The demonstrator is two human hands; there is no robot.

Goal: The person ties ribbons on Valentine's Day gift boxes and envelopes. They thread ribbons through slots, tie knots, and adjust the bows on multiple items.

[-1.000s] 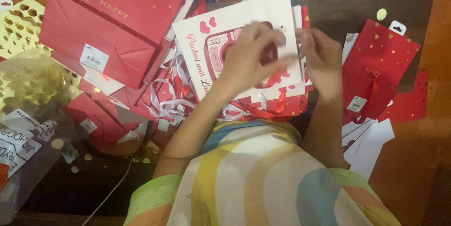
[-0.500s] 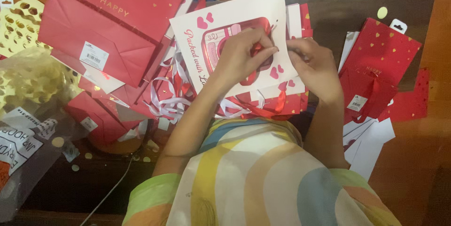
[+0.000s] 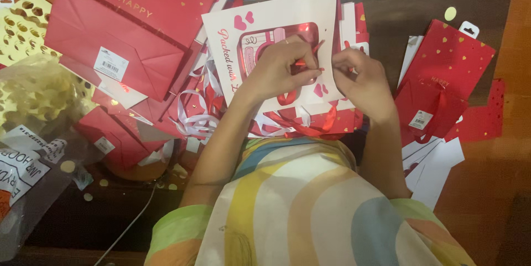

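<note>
While the camera looks straight down over a rainbow-striped top point(image 3: 310, 210), the person's left hand point(image 3: 279, 69) lies on a white gift bag point(image 3: 265, 28) printed with pink hearts and a red picture, its fingertips pinched shut on a thin red ribbon point(image 3: 307, 62) near the bag's right edge. The right hand point(image 3: 362, 81) sits just beside it, fingers curled closed at that same edge, though what they grip cannot be told. The white bag rests on a heap of red bags and loose ribbons, with large red gift bags point(image 3: 133, 22) to its left and a small red gift bag with gold hearts point(image 3: 442, 78) to its right.
</note>
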